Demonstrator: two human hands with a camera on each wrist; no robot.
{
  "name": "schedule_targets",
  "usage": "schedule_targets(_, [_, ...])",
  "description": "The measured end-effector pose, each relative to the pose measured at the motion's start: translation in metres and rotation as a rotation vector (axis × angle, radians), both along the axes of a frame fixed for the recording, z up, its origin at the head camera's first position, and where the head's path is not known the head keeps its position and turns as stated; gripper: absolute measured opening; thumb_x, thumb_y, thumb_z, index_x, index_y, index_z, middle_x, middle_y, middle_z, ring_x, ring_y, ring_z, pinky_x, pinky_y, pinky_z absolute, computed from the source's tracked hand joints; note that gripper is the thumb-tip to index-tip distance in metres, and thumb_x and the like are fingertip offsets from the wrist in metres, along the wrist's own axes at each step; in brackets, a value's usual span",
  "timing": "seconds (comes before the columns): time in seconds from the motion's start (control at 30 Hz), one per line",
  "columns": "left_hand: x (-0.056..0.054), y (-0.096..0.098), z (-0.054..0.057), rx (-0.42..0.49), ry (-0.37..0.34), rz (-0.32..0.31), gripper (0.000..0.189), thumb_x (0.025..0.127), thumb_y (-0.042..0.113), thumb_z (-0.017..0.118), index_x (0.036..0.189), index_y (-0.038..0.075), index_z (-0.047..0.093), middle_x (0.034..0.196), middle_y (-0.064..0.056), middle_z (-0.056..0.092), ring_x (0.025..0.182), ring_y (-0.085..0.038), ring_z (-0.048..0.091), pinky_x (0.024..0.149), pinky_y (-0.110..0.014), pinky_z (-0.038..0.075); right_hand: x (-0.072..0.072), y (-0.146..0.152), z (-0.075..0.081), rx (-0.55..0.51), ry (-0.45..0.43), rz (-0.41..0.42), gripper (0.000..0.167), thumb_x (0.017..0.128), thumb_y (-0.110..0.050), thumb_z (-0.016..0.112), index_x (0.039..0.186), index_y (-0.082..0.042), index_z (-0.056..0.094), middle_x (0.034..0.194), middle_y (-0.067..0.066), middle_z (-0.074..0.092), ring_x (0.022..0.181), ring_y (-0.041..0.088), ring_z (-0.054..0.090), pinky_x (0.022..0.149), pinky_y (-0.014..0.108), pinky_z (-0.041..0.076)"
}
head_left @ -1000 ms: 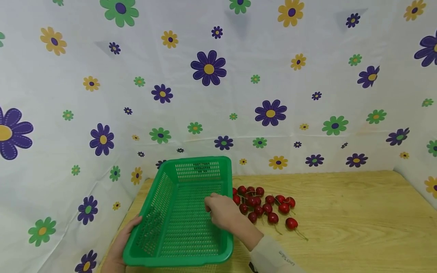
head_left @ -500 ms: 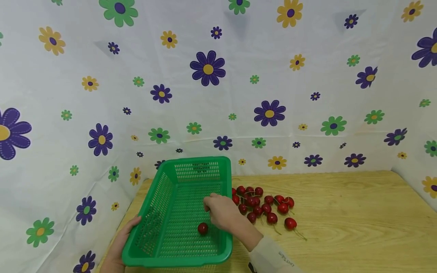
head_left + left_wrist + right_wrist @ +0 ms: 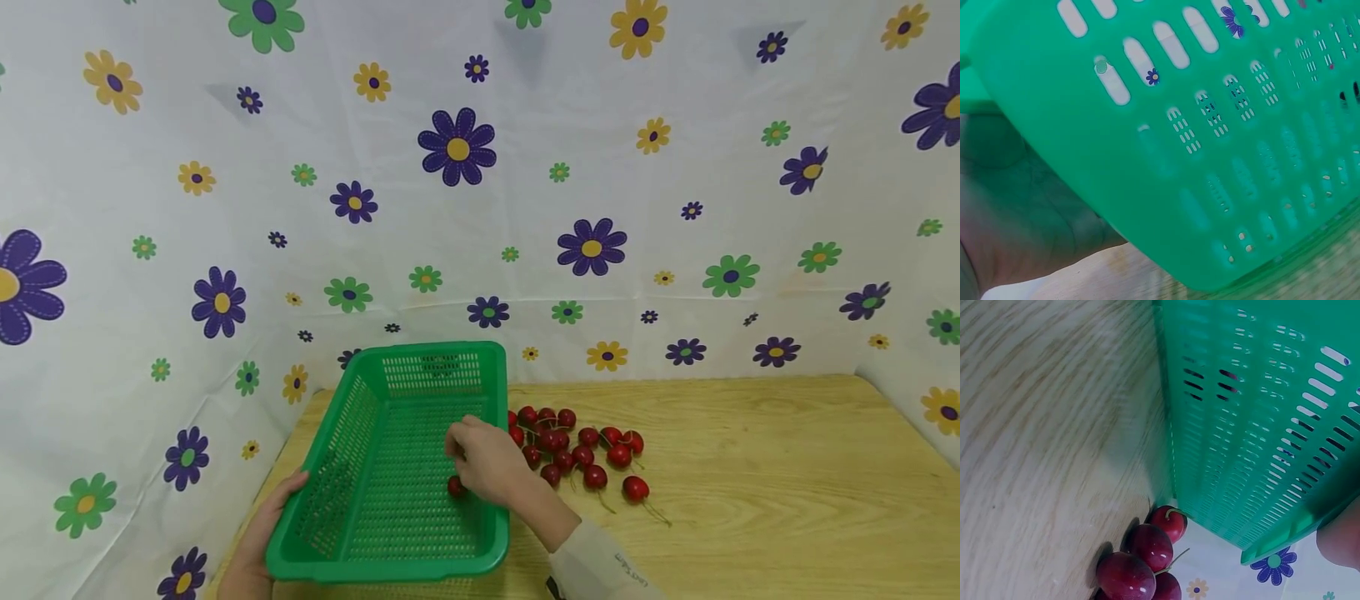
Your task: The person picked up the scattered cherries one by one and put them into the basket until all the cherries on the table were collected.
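Note:
A green slotted plastic basket (image 3: 382,572) stands on the left part of the table. My left hand (image 3: 261,529) grips its left rim, thumb over the edge and palm along the outside wall, as the left wrist view also shows (image 3: 1029,206). Over the right wall reaches my right hand (image 3: 487,462), its fingers bent loosely downward above the basket floor. Just under them a dark red cherry (image 3: 454,487) lies in the basket, partly covered by the hand. In the right wrist view only a bit of the right hand (image 3: 1342,534) shows past the rim.
Right of the basket lies a cluster of red cherries (image 3: 552,440) with stems, close against its wall. A single cherry (image 3: 635,489) lies a little nearer the front. Behind the wooden table (image 3: 750,467) hangs a white flowered cloth (image 3: 540,200).
A cherry has appeared on the basket floor below my right hand, then rolled back and right toward the hand. My right hand shifts slightly; my left hand keeps its grip.

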State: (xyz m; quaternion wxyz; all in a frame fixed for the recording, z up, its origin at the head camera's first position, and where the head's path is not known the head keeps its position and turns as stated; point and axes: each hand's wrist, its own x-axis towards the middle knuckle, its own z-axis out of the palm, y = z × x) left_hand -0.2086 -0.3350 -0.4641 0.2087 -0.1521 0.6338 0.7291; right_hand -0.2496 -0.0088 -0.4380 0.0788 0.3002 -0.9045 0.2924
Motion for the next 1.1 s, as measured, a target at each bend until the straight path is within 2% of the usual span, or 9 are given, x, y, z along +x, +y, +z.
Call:
schedule_targets(0.1, [0.000,0.001,0.000,0.002,0.004,0.001,0.076,0.104,0.053,0.032,0.157,0.022,-0.014,0.164,-0.020,-0.003,0.094,-0.015,0.054,0.079,-0.028,0.053,0.000,0.002,-0.001,-0.069,0.000,0.006,0.009,0.091,-0.003,0.066,0.093,-0.011,0.065,0.089,-0.002,0.057,0.073,0.006,0.050,0.064,0.018,0.046])
schedule_targets(0.13, [0.000,0.001,-0.001,-0.006,0.007,0.006,0.076,0.104,0.053,0.032,0.158,0.022,-0.012,0.162,-0.021,0.004,0.093,-0.015,0.055,0.079,-0.028,0.053,0.000,0.003,-0.002,-0.098,0.004,0.012,0.008,0.092,-0.003,0.066,0.094,-0.011,0.065,0.090,-0.001,0.057,0.073,0.006,0.050,0.064,0.018,0.046])
schedule_targets(0.23, [-0.001,0.003,-0.002,-0.028,0.019,0.013,0.076,0.104,0.053,0.031,0.158,0.018,-0.010,0.160,-0.020,0.010,0.093,-0.016,0.054,0.081,-0.030,0.052,0.000,0.006,-0.004,-0.188,0.010,0.044,0.008,0.094,-0.004,0.062,0.096,-0.011,0.065,0.091,0.000,0.059,0.076,0.006,0.051,0.067,0.018,0.047])
schedule_targets(0.4, [-0.004,0.007,-0.004,-0.033,0.024,0.013,0.076,0.105,0.053,0.031,0.159,0.016,-0.008,0.160,-0.019,0.009,0.097,-0.018,0.052,0.083,-0.033,0.052,0.000,0.013,-0.004,-0.284,0.042,0.092,0.008,0.096,-0.005,0.060,0.099,-0.010,0.066,0.094,0.003,0.061,0.082,0.009,0.055,0.073,0.020,0.051])
schedule_targets(0.6, [-0.007,0.009,-0.005,-0.026,0.020,0.019,0.074,0.105,0.051,0.031,0.159,0.017,-0.005,0.158,-0.017,0.014,0.097,-0.019,0.052,0.084,-0.034,0.051,0.002,0.023,-0.002,-0.296,0.051,0.103,0.010,0.095,-0.005,0.062,0.102,-0.010,0.067,0.100,0.002,0.063,0.092,0.014,0.063,0.083,0.025,0.054])
schedule_targets(0.8, [-0.010,0.013,-0.007,-0.037,0.020,0.021,0.080,0.104,0.051,0.035,0.158,0.016,-0.012,0.164,-0.020,-0.005,0.109,-0.022,0.046,0.087,-0.032,0.049,0.008,0.043,0.009,-0.262,-0.027,0.101,0.015,0.097,-0.011,0.062,0.111,-0.010,0.066,0.109,0.002,0.063,0.104,0.017,0.063,0.090,0.032,0.053])
schedule_targets(0.9, [-0.011,0.016,-0.009,-0.026,0.022,0.010,0.081,0.104,0.051,0.035,0.157,0.014,-0.014,0.164,-0.020,-0.005,0.115,-0.024,0.043,0.089,-0.033,0.048,0.014,0.059,0.015,-0.255,-0.073,0.067,0.017,0.098,-0.012,0.061,0.115,-0.011,0.065,0.112,0.002,0.063,0.103,0.017,0.061,0.089,0.031,0.053])
schedule_targets(1.0, [-0.009,0.017,-0.012,0.013,0.006,-0.011,0.081,0.104,0.053,0.034,0.157,0.015,-0.014,0.159,-0.019,0.012,0.113,-0.024,0.046,0.092,-0.036,0.048,0.023,0.078,0.020,-0.268,-0.136,0.037,0.018,0.100,-0.013,0.059,0.117,-0.011,0.064,0.108,-0.001,0.062,0.096,0.015,0.059,0.083,0.030,0.053])
schedule_targets(1.1, [-0.007,0.015,-0.014,0.052,-0.002,-0.045,0.080,0.103,0.055,0.033,0.158,0.020,-0.014,0.142,-0.011,0.035,0.106,-0.021,0.051,0.092,-0.039,0.049,0.033,0.097,0.027,-0.283,-0.209,0.020,0.018,0.101,-0.014,0.057,0.118,-0.011,0.063,0.104,-0.004,0.060,0.090,0.013,0.056,0.077,0.029,0.052])
